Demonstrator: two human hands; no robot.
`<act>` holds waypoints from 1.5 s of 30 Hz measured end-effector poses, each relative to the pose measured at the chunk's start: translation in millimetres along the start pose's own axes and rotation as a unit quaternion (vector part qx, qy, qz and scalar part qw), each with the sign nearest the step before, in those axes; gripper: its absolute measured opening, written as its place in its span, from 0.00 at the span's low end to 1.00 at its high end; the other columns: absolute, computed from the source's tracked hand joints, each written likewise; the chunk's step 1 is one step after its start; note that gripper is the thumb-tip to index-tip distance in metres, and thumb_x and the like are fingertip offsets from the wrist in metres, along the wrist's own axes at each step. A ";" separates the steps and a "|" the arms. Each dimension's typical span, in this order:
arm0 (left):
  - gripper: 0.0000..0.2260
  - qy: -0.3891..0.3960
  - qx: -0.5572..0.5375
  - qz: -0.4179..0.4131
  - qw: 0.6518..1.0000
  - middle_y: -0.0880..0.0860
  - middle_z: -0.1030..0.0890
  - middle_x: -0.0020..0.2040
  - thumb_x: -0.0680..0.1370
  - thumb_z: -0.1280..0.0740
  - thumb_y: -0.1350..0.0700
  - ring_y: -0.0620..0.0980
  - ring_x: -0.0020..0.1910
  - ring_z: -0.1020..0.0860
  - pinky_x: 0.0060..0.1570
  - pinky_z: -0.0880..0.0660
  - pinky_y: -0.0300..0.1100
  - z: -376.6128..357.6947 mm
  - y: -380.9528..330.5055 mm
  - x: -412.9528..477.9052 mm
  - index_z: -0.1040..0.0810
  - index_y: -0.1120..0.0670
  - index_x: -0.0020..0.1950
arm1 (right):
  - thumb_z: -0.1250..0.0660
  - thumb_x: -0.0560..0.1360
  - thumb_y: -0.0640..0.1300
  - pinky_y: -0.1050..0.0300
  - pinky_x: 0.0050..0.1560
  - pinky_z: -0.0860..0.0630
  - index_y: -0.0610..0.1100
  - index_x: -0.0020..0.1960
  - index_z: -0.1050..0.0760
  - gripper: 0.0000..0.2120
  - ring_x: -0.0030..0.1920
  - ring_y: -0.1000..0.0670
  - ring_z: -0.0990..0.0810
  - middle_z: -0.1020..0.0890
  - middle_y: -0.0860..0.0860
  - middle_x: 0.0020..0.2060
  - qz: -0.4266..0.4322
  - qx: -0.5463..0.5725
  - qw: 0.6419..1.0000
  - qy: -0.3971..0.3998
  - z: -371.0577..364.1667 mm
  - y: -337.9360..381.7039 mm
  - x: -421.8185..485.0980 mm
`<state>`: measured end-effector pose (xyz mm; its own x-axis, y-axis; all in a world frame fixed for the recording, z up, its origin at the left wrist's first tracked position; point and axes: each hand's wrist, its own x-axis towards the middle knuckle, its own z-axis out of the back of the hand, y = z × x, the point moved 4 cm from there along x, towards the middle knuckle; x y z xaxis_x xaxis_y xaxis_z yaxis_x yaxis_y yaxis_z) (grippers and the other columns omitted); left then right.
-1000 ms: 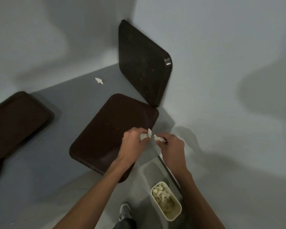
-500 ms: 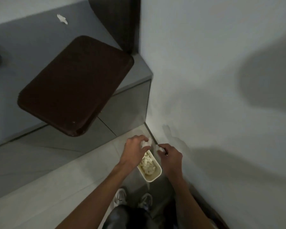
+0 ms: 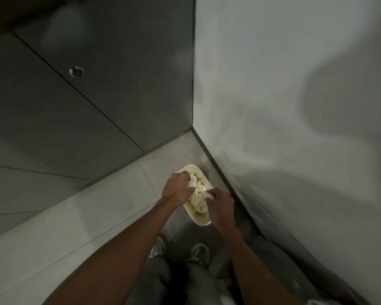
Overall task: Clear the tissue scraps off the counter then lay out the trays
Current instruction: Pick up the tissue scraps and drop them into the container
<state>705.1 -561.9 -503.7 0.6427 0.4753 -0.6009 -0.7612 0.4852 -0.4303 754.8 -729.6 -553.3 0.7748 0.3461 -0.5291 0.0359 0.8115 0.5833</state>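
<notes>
just below the middle of the frame both hands hang over a small cream bin [image 3: 201, 221] that stands on the floor in the corner, where the grey cabinet front [image 3: 119, 84] meets the pale wall [image 3: 273, 84]; the left hand [image 3: 177, 190] has its fingers curled round a white tissue scrap [image 3: 190, 184]; the right hand [image 3: 221, 204] pinches a second scrap [image 3: 209, 195] at its fingertips; both pieces sit right above the heap of scraps [image 3: 198, 201] that fills the bin; the counter and the trays are out of view.

the tissue looks feather-light, soft and crushable, with nothing in it to break; a loose pinch anywhere on a wad should do; such light bits may cling to skin or drift past the rim, so letting go low over the heap seems wise; the trays, i'd judge, will be stiff and best taken by their rims.
</notes>
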 end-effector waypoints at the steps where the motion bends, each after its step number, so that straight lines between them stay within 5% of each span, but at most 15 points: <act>1: 0.19 0.005 0.015 0.001 1.000 0.56 0.22 0.63 0.77 0.27 0.49 0.57 0.60 0.21 0.59 0.21 0.51 -12.7 6.8 9.3 0.22 0.50 0.66 | 0.31 0.81 0.46 0.71 0.44 0.24 0.45 0.62 0.18 0.11 0.51 0.54 0.17 0.15 0.51 0.54 -0.004 -0.006 1.000 0.005 -11.9 -10.8 7.5; 5: 0.18 0.015 0.037 -0.005 0.999 0.56 0.22 0.64 0.77 0.28 0.50 0.57 0.62 0.22 0.59 0.21 0.51 -51.4 28.9 45.3 0.22 0.51 0.67 | 0.32 0.81 0.47 0.51 0.58 0.17 0.49 0.65 0.21 0.13 0.58 0.48 0.17 0.17 0.50 0.58 -0.003 -0.053 0.998 0.024 -47.8 -44.1 34.3; 9: 0.26 0.036 0.042 -0.013 0.998 0.55 0.27 0.73 0.77 0.28 0.50 0.58 0.71 0.28 0.68 0.27 0.52 -70.7 44.1 61.4 0.28 0.47 0.75 | 0.33 0.80 0.45 0.51 0.61 0.21 0.46 0.69 0.25 0.18 0.61 0.45 0.19 0.20 0.46 0.64 0.010 -0.099 0.994 0.045 -55.7 -51.7 38.5; 12: 0.24 0.020 0.041 -0.019 0.999 0.54 0.26 0.72 0.78 0.29 0.51 0.58 0.69 0.26 0.66 0.26 0.53 -53.8 43.6 46.2 0.28 0.46 0.74 | 0.32 0.80 0.43 0.51 0.59 0.20 0.47 0.68 0.24 0.17 0.61 0.44 0.19 0.20 0.46 0.64 -0.006 -0.078 0.996 0.040 -39.9 -38.3 23.2; 25: 0.16 -0.108 -0.001 -0.033 0.994 0.50 0.20 0.65 0.81 0.33 0.52 0.53 0.63 0.22 0.59 0.23 0.50 183.3 -28.1 -171.8 0.24 0.48 0.69 | 0.34 0.81 0.47 0.48 0.55 0.19 0.49 0.64 0.21 0.12 0.55 0.44 0.17 0.15 0.48 0.57 0.105 -0.034 0.992 -0.054 147.5 180.6 -147.7; 32: 0.14 -0.213 -0.071 -0.052 0.973 0.47 0.18 0.62 0.81 0.34 0.50 0.50 0.59 0.20 0.58 0.20 0.50 299.9 -66.1 -288.7 0.22 0.47 0.66 | 0.35 0.84 0.47 0.60 0.57 0.27 0.51 0.63 0.21 0.10 0.59 0.49 0.18 0.15 0.52 0.58 0.161 -0.005 0.985 -0.064 232.1 313.2 -238.0; 45: 0.08 -0.380 -0.141 -0.063 0.912 0.43 0.17 0.49 0.81 0.34 0.52 0.40 0.45 0.19 0.45 0.18 0.47 484.6 -39.9 -300.8 0.20 0.43 0.58 | 0.34 0.83 0.46 0.61 0.52 0.24 0.49 0.59 0.18 0.08 0.50 0.55 0.18 0.14 0.56 0.50 0.287 0.008 0.953 -0.097 242.4 490.8 -233.5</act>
<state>584.4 -368.5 20.6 0.5199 0.8521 0.0602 -0.6003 0.4147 -0.6838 744.5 -526.3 5.9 0.7712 0.6365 0.0038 -0.4217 0.5065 0.7521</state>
